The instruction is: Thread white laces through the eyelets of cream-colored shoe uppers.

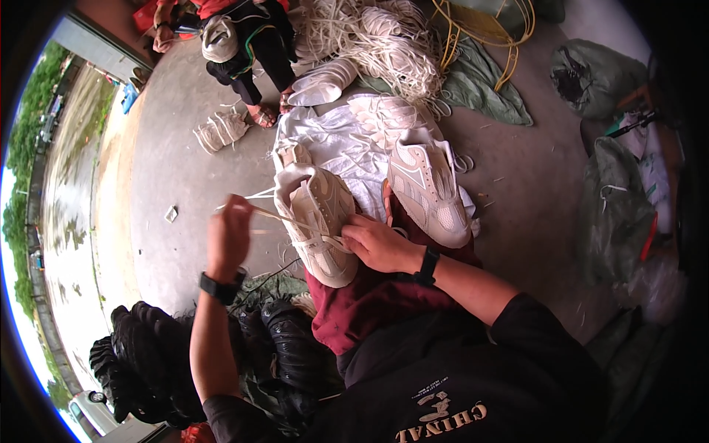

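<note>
A beige and white sneaker [336,263] rests on my lap, toe toward me. My left hand [232,225] is raised to the left of it, slightly blurred, fingers pinched on a pale shoelace [275,215] that stretches taut to the sneaker's lacing. At the sneaker's right side, my right hand [371,241] is closed with its fingertips against the front lacing; a bit of lace shows beside them. Exactly what those fingertips pinch is partly hidden. A second, matching sneaker [430,196] lies to the right, its eyelets showing no lace across them.
White cloth [336,140] lies beyond the sneakers, with more pale shoe uppers [388,114] on it. A large heap of pale laces [391,48] sits behind. Another person [255,44] sits at the far left. Black bundles [159,354] lie at my left, green sacks [617,207] at right.
</note>
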{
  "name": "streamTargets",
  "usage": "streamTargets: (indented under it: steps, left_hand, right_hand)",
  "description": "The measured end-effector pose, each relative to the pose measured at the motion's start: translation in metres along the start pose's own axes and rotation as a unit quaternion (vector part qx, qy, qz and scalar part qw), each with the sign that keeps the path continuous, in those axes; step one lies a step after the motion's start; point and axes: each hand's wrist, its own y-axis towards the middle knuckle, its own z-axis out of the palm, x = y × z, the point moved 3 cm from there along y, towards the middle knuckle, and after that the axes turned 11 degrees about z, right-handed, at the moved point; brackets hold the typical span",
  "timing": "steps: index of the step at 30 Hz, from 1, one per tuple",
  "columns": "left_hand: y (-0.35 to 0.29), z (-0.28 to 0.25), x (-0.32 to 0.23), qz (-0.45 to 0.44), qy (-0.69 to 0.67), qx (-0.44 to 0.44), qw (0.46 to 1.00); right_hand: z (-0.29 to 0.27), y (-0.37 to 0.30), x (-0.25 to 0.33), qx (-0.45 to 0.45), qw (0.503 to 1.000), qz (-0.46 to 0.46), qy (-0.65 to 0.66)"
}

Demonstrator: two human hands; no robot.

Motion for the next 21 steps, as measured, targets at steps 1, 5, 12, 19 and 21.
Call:
streamTargets:
  steps: [1, 5, 12, 19, 21]
  left_hand:
    - [0.004, -0.014, 0.014, -0.084, 0.04, -0.021, 0.995]
    - [-0.001, -0.011, 0.005, -0.067, 0.044, -0.057, 0.995]
    - [-0.007, 0.055, -0.067, 0.06, -0.054, 0.142, 0.987]
    - [-0.001, 0.055, -0.057, 0.064, -0.055, 0.13, 0.988]
    - [0.002, 0.041, -0.044, 0.014, -0.039, 0.116, 0.992]
  right_hand:
    - [-0.001, -0.001, -0.001, 0.012, 1.0, 0.005, -0.004]
    - [-0.003, -0.001, -0.003, 0.018, 1.0, 0.011, -0.004]
    - [-0.001, 0.002, -0.005, -0.01, 1.0, -0.003, 0.006]
    - [-0.001, 0.003, -0.008, -0.027, 0.999, -0.029, 0.014]
    - [-0.002, 0.003, -0.008, -0.019, 0.999, -0.024, 0.012]
